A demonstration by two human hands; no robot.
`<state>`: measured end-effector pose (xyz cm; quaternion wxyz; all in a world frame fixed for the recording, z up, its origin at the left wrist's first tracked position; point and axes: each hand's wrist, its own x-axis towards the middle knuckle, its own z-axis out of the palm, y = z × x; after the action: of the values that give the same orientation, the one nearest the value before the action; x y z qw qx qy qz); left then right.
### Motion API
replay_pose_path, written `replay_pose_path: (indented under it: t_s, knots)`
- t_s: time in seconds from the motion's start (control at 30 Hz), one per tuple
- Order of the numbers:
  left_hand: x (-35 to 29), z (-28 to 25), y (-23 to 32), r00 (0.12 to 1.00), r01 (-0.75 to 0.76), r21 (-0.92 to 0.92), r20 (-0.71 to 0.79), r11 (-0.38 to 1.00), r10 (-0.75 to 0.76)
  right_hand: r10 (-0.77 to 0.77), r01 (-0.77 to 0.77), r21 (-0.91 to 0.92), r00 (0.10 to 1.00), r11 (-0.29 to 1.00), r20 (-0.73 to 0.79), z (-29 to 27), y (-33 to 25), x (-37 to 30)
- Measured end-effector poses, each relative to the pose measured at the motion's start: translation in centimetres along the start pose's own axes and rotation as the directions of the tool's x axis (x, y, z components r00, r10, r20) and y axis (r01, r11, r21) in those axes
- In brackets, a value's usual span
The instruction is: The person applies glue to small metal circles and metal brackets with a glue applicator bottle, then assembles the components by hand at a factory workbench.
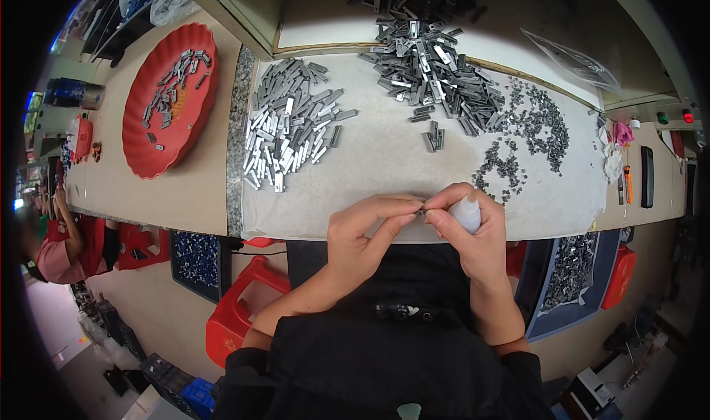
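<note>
The left hand (373,228) and right hand (473,235) meet, each grip pinching 1 tiny dark part (424,213) over the desk (370,168), likely for steadiness. The right also cradles a white bottle (467,214) (perhaps saving a reach). Beyond, 2 metal heaps (292,120) (444,76) and small bits (546,128) lie seemingly sorted by kind.

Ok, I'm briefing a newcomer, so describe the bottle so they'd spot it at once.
Start at the broad, whitish, flat work surface and come down to its near edge. There, the bare right hand holds a rounded, whitish plastic bottle with a tan tip. Its pale, bulbous body sets it apart from the small, grey, oblong pieces heaped beyond it.
</note>
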<state>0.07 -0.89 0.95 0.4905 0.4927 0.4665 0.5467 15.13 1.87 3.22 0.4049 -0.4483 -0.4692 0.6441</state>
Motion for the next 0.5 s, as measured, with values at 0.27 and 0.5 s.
replay_pose_path:
  t_s: [0.27, 0.5]
  knots:
    - [0.5, 0.0, -0.2, 0.944, -0.326, 0.256, 0.043, 0.910, 0.326, 0.006, -0.006, -0.010, 1.000, 1.000, 0.026, -0.2, 0.0, 0.0]
    - [0.3, -0.1, -0.1, 0.972, -0.232, 0.270, 0.045, 0.934, 0.229, 0.068, -0.062, -0.073, 0.994, 0.995, 0.081, -1.1, 0.0, 0.6]
